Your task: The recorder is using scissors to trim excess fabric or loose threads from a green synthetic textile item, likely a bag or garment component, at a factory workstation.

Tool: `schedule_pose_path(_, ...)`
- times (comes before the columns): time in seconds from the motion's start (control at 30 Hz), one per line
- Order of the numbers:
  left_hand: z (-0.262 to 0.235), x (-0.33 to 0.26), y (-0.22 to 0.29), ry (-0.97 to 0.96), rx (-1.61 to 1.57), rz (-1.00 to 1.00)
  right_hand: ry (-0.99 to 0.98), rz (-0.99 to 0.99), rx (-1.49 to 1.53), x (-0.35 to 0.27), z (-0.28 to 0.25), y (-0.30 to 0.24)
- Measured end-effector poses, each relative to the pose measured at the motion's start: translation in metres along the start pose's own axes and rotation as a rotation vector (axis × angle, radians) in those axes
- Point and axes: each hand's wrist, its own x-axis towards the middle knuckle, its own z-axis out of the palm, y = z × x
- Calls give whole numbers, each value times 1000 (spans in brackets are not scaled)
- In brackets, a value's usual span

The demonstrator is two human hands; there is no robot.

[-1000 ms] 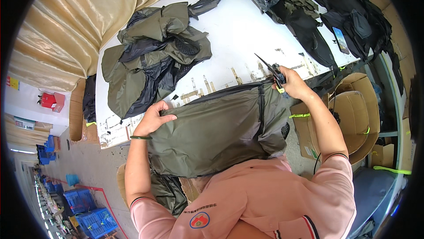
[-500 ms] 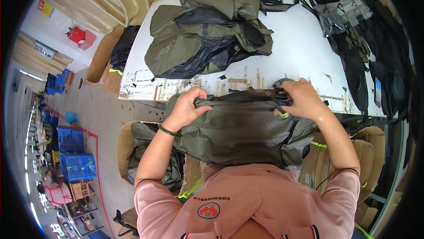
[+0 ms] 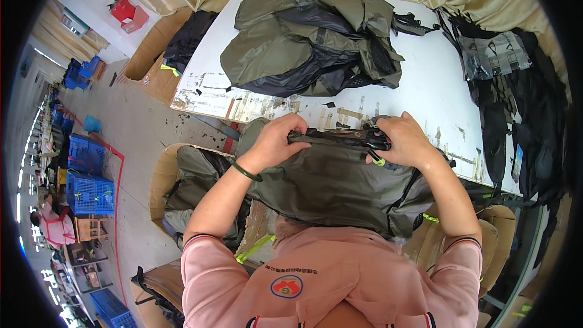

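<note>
An olive-green coated-fabric bag (image 3: 340, 188) hangs in front of my body, its top edge stretched between my two hands at the table's near edge. My left hand (image 3: 277, 141) pinches the left end of that edge, thumb and fingers closed on the fabric. At the other end, my right hand (image 3: 402, 140) grips the top edge together with a black buckle (image 3: 378, 140). A small yellow-green loop (image 3: 378, 160) shows below the right fingers. Part of the buckle is hidden by that hand.
On the white table (image 3: 437, 79) lies a pile of olive and black bags (image 3: 316, 37). Black straps (image 3: 534, 97) and a clear plastic packet (image 3: 495, 55) are at the right. Cardboard boxes (image 3: 159, 176) flank me; blue crates (image 3: 91, 193) stand far left.
My hands have come a little closer together along the bag's top edge, both still gripping it. The whole view has shifted, with the table pile now further right.
</note>
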Motion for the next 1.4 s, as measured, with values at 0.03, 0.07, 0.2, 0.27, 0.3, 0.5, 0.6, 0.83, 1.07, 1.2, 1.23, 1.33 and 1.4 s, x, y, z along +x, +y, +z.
schedule_pose_path(0.03, 0, -1, -1, 9, -5, -4, -26, 28, -8, 0, -1, -1)
schedule_pose_path(0.07, 0, -1, -2, 7, 4, 14, -32, 26, -14, 0, -1, -2)
schedule_pose_path(0.2, 1, 0, -3, 11, 0, 25, -15, -24, -18, 3, 4, -8)
schedule_pose_path(0.27, 0, 1, -1, 15, 1, 33, -6, -39, -19, 6, 5, -12)
schedule_pose_path(0.3, 0, 0, -1, 14, 8, 43, -18, -32, -22, 7, 5, -15)
schedule_pose_path(0.5, 0, -1, -3, 33, -2, 57, -54, -14, -2, 10, 9, -17)
schedule_pose_path(0.6, 0, -1, -4, 28, -14, 48, -61, -2, 21, 9, 15, -13)
schedule_pose_path(0.83, 0, -3, -7, 21, -43, 32, -66, 15, 3, 8, 17, -14)
schedule_pose_path(1.07, 0, -2, -5, 19, -46, 60, -57, -25, 5, 18, 8, -25)
schedule_pose_path(1.2, 0, -2, -6, 22, -42, 72, -103, -9, 14, 19, 15, -20)
schedule_pose_path(1.23, 0, -2, -6, 24, -43, 69, -113, -1, 28, 19, 17, -19)
schedule_pose_path(1.33, -1, -2, -6, 13, -28, 66, -96, -9, 19, 17, 18, -19)
schedule_pose_path(1.4, -1, -3, -5, 18, -42, 58, -95, -8, 7, 17, 15, -22)
